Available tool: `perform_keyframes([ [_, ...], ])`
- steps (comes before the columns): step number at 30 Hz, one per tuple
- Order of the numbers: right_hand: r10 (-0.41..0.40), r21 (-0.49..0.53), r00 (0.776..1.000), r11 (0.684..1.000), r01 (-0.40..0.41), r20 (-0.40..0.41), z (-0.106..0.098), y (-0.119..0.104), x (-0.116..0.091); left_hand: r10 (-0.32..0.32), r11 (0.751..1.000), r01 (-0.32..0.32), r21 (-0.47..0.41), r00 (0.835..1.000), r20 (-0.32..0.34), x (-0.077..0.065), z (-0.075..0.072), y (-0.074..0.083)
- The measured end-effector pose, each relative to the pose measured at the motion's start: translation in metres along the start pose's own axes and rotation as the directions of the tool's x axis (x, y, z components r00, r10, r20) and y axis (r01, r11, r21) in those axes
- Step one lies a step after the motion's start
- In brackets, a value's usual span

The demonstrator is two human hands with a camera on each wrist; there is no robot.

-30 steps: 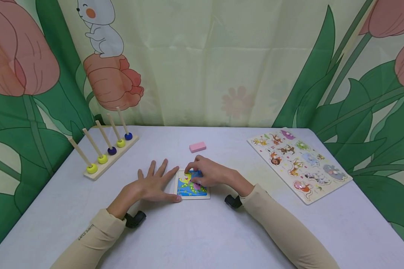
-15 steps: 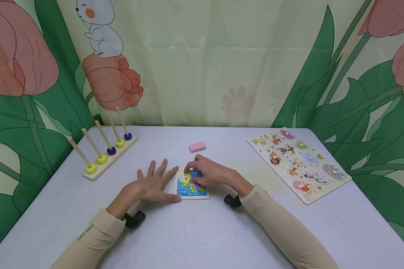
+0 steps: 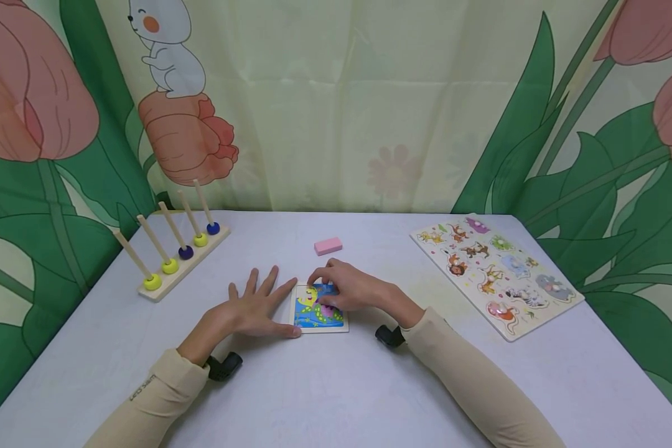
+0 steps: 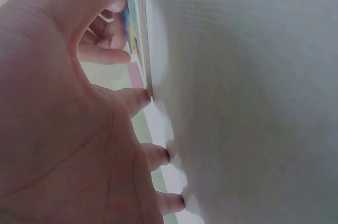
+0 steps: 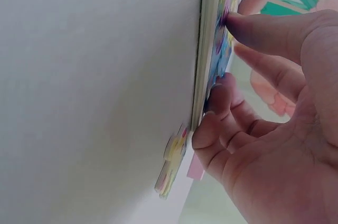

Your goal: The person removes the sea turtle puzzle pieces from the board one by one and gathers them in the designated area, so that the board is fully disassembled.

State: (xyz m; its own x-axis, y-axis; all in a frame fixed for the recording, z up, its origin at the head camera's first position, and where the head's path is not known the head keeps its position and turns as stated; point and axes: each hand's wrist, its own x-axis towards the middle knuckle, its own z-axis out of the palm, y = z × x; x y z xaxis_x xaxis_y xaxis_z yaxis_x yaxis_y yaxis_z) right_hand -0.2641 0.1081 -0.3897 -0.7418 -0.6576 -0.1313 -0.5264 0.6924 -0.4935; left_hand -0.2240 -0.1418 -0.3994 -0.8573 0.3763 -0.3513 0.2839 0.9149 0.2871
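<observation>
A small framed picture puzzle [image 3: 319, 318], blue with yellow, green and pink shapes, lies flat on the table. My left hand [image 3: 252, 314] is spread at its left side, index fingertip near the upper left corner and thumb on the lower left one. In the left wrist view the other fingertips [image 4: 177, 203] touch the table. My right hand [image 3: 350, 286] reaches over the puzzle from the right, fingers bent. In the right wrist view its thumb and fingertips grip at the picture surface [image 5: 222, 39]; which part is pinched is covered by the fingers.
Behind the puzzle lies a pink block [image 3: 328, 246]. A peg stand [image 3: 186, 262] with yellow and blue beads is at the left, an animal puzzle board [image 3: 495, 274] at the right. Near the right hand, its wrist view shows a small coloured piece [image 5: 171, 160] on the table.
</observation>
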Motion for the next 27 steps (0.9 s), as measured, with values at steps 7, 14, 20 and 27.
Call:
perform_keyframes([
  [7,0.001,0.017,1.000,1.000,-0.001,0.001,-0.002,0.002,0.001,0.001,1.000,0.000,0.012,1.000,-0.019,0.004,0.006,-0.005],
  [14,0.010,0.024,1.000,1.000,-0.010,0.012,-0.005,0.002,0.002,-0.003,1.000,0.004,0.025,0.999,-0.039,0.017,0.017,-0.016],
  [20,0.004,0.023,1.000,1.000,-0.004,0.021,-0.006,0.003,0.003,-0.004,1.000,0.004,0.026,1.000,-0.023,0.015,0.013,-0.013],
  [27,0.003,0.025,1.000,1.000,-0.003,0.028,-0.008,0.002,0.002,-0.001,1.000,0.001,-0.004,1.000,-0.025,0.009,0.010,-0.008],
])
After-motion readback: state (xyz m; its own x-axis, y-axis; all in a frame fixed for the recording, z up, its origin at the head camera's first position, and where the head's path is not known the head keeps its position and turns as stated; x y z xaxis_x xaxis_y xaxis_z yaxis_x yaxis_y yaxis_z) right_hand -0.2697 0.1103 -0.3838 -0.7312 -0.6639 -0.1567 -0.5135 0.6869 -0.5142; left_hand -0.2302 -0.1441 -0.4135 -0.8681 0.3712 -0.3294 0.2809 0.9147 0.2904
